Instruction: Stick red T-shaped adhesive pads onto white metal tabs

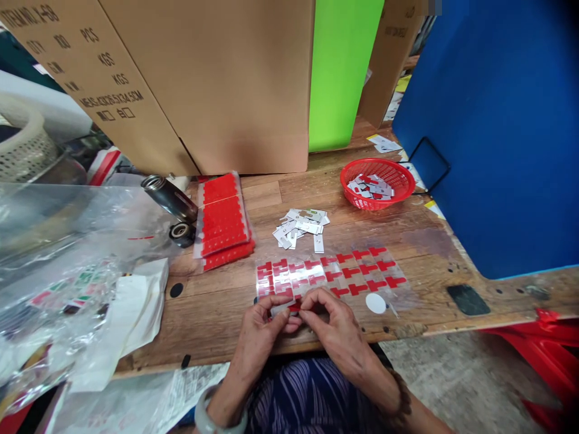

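Lying ahead, a clear plastic sheet bears red T-shaped stickers; a round red plastic basket holds silvery-and-red strips, apparently finished; a silvery rectangular-strip pile seems left — left hand and right hand pinch one pale-and-red strip at the sheet's near edge.

We see a wood-grain tabletop with worn, stained patches, backed by a tall cardboard panel and a bright green panel. A large blue panel rises at right. Below it we see grey, mottled floor and red plastic furniture, partly cropped.
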`<control>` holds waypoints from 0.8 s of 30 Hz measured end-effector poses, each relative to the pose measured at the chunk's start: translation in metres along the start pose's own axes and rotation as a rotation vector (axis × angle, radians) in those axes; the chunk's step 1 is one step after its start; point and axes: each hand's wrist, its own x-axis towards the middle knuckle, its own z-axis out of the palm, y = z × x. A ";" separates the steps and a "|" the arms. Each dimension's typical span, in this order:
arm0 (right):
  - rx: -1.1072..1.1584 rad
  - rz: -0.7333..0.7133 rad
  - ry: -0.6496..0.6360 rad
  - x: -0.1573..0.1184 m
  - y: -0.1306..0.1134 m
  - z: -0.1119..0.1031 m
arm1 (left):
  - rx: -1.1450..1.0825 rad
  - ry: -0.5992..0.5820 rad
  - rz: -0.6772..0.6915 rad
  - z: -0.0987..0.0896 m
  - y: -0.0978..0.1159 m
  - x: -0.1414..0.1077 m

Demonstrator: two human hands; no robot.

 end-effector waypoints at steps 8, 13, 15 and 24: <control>-0.045 -0.016 -0.052 0.007 0.000 -0.003 | -0.035 -0.047 -0.031 -0.007 -0.006 0.001; -0.095 -0.038 -0.063 0.007 -0.001 -0.002 | -0.056 -0.048 -0.064 -0.009 -0.007 0.000; -0.129 -0.044 -0.068 0.006 0.000 -0.002 | -0.068 -0.044 -0.076 -0.009 -0.007 0.000; -0.229 -0.083 -0.036 0.007 0.008 0.003 | -0.092 -0.032 -0.079 -0.007 -0.006 -0.002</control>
